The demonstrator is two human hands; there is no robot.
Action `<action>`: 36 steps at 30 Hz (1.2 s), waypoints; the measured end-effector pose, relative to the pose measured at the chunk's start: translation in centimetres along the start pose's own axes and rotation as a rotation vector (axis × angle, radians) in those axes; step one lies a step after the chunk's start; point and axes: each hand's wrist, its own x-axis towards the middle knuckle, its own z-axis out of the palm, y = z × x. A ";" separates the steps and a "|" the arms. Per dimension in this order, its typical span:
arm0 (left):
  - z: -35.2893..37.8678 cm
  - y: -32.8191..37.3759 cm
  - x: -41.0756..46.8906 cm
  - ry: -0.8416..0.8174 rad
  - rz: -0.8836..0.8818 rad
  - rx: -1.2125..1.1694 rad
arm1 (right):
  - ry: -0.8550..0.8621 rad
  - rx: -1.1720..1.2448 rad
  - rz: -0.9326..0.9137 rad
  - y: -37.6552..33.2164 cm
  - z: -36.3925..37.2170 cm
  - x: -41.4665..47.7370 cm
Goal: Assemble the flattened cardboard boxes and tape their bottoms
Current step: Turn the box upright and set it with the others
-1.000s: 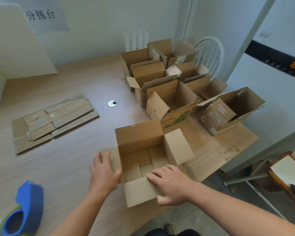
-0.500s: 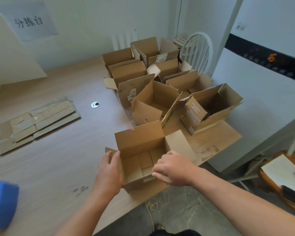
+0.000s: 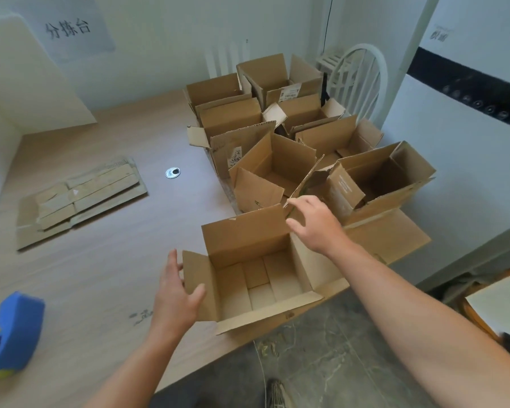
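An assembled cardboard box (image 3: pixel 245 240) stands upright at the table's near edge, its top flaps spread and its folded bottom flaps visible inside. My left hand (image 3: pixel 175 293) is spread open against the box's left flap, thumb on the flap's front face. My right hand (image 3: pixel 314 223) hovers over the box's far right corner with fingers loosely spread, holding nothing. A stack of flattened boxes (image 3: pixel 83 195) lies at the left of the table. The blue tape dispenser (image 3: pixel 12 334) sits at the near left, away from both hands.
Several assembled open boxes (image 3: pixel 274 163) crowd the table's right back, one tilted box (image 3: pixel 377 178) resting on a flat cardboard sheet (image 3: pixel 395 240). A metal grommet (image 3: pixel 173 173) is set in the tabletop. A white chair (image 3: pixel 362 78) and a white appliance (image 3: pixel 468 136) stand to the right.
My right hand has left the box's near edge and lifted to its far right corner. My left hand has loosened from the box's left side to its flap.
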 end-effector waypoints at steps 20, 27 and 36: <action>0.1 -1.7 2.6 -0.109 -0.116 -0.154 | -0.040 -0.343 -0.051 -3.5 2.8 12.7; 3.1 2.5 6.1 -0.008 -0.242 -0.271 | -0.100 -0.172 -0.111 -3.8 1.2 12.4; 6.4 5.6 8.8 -0.018 -0.294 -0.219 | -0.160 -0.189 -0.247 -1.4 -0.6 2.3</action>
